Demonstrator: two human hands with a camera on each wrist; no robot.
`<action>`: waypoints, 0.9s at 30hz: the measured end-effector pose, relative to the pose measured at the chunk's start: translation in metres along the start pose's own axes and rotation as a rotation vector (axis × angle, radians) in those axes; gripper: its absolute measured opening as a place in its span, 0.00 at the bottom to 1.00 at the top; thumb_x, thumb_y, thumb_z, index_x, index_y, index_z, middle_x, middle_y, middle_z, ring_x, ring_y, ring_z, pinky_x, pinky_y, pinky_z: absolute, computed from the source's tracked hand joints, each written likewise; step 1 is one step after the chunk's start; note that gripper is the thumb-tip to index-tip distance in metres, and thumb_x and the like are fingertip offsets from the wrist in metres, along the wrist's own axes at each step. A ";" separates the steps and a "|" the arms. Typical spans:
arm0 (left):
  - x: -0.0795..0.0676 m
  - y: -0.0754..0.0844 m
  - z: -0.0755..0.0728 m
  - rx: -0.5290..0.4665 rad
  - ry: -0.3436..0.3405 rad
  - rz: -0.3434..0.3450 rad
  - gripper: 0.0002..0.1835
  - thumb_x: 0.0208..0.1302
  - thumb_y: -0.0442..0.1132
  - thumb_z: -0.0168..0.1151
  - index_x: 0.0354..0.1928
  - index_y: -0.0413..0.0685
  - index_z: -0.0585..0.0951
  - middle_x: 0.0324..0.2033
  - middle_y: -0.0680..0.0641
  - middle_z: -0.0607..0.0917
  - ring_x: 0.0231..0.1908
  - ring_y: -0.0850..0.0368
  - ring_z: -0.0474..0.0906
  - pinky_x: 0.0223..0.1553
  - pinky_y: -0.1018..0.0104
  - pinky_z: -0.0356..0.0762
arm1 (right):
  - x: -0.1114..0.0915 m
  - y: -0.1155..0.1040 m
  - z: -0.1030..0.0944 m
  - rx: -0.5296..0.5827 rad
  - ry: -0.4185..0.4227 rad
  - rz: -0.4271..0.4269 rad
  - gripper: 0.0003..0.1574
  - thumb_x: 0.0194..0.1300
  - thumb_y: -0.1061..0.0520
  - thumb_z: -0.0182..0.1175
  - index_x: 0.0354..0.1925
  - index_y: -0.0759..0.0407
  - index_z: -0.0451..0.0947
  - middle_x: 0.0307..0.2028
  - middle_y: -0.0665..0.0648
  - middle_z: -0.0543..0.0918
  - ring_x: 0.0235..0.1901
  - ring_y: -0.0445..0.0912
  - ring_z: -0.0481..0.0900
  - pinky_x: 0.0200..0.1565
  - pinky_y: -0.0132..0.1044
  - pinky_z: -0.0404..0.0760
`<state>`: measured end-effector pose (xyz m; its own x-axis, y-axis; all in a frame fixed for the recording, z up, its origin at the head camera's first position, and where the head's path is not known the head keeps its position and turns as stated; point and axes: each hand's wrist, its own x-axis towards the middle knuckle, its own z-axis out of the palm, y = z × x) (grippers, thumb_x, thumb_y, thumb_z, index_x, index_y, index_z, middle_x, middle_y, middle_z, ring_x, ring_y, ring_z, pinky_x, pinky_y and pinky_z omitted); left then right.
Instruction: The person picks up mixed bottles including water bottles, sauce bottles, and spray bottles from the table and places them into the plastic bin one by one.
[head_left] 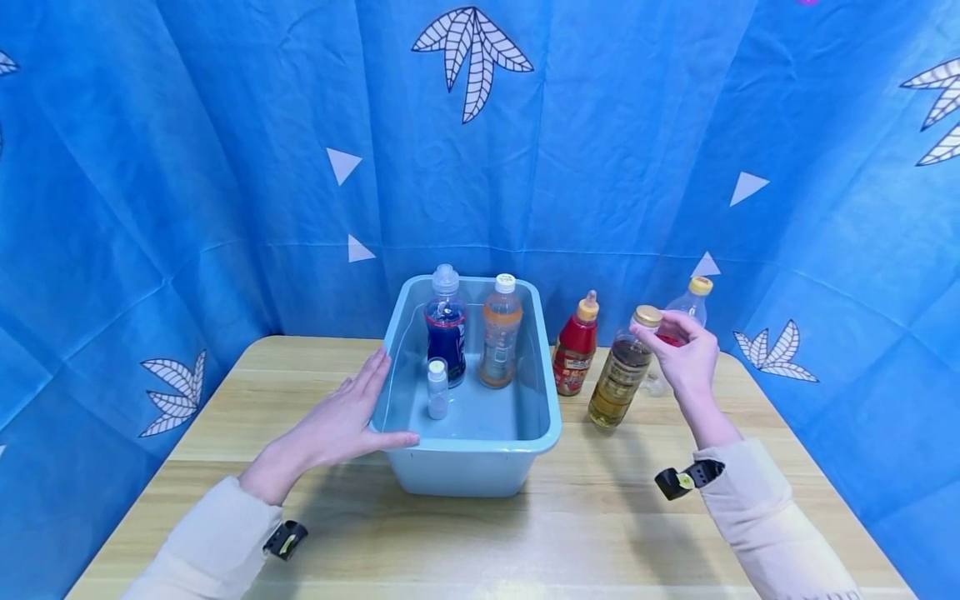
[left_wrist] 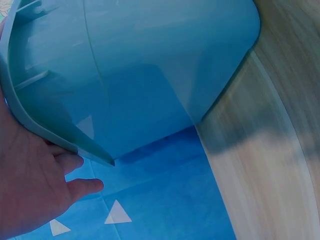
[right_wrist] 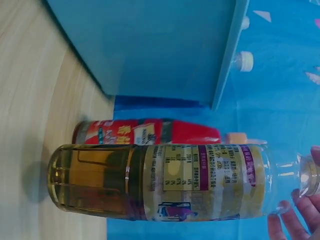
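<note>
My right hand [head_left: 686, 350] grips a clear bottle of amber liquid [head_left: 621, 375] by its neck, just under the gold cap. The bottle leans in the head view, and its yellowish printed label [right_wrist: 200, 182] faces the right wrist camera. Close beside it stands a red sauce bottle [head_left: 574, 354] with a pointed nozzle. A clear bottle with a yellow cap [head_left: 700, 286] is partly hidden behind my right hand. My left hand [head_left: 341, 421] rests on the left rim of a light blue tub [head_left: 480, 471], fingers extended along the side and thumb over the front corner.
Inside the tub stand a dark blue bottle [head_left: 445, 333], an orange-banded bottle with a white cap [head_left: 501, 337] and a small white-capped bottle [head_left: 437, 392]. A blue curtain [head_left: 480, 183] hangs behind the wooden table [head_left: 600, 517] and along its sides.
</note>
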<state>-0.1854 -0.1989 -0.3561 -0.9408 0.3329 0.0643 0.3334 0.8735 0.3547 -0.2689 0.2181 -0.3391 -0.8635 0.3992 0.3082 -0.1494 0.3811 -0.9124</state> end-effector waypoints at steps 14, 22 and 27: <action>-0.001 0.000 0.000 0.003 -0.001 0.012 0.62 0.41 0.76 0.50 0.67 0.39 0.42 0.67 0.41 0.40 0.65 0.42 0.40 0.58 0.42 0.49 | -0.014 -0.030 -0.008 -0.027 -0.060 -0.062 0.32 0.43 0.45 0.69 0.46 0.58 0.78 0.32 0.47 0.79 0.34 0.42 0.75 0.34 0.25 0.73; 0.000 0.000 -0.001 -0.002 -0.003 0.020 0.62 0.42 0.74 0.52 0.67 0.38 0.41 0.67 0.41 0.38 0.65 0.43 0.39 0.59 0.43 0.48 | -0.018 -0.047 -0.010 -0.011 -0.058 -0.122 0.29 0.43 0.47 0.70 0.43 0.59 0.79 0.28 0.44 0.79 0.31 0.38 0.77 0.34 0.24 0.74; 0.001 0.000 -0.002 -0.007 -0.004 0.019 0.62 0.42 0.74 0.52 0.67 0.39 0.41 0.67 0.42 0.38 0.65 0.42 0.39 0.59 0.42 0.47 | -0.018 -0.057 -0.011 -0.010 -0.052 -0.170 0.27 0.42 0.49 0.71 0.42 0.60 0.80 0.27 0.43 0.79 0.30 0.36 0.77 0.33 0.24 0.75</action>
<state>-0.1863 -0.1988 -0.3542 -0.9339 0.3510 0.0675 0.3509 0.8645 0.3598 -0.2393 0.1985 -0.2893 -0.8500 0.2851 0.4430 -0.2904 0.4480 -0.8456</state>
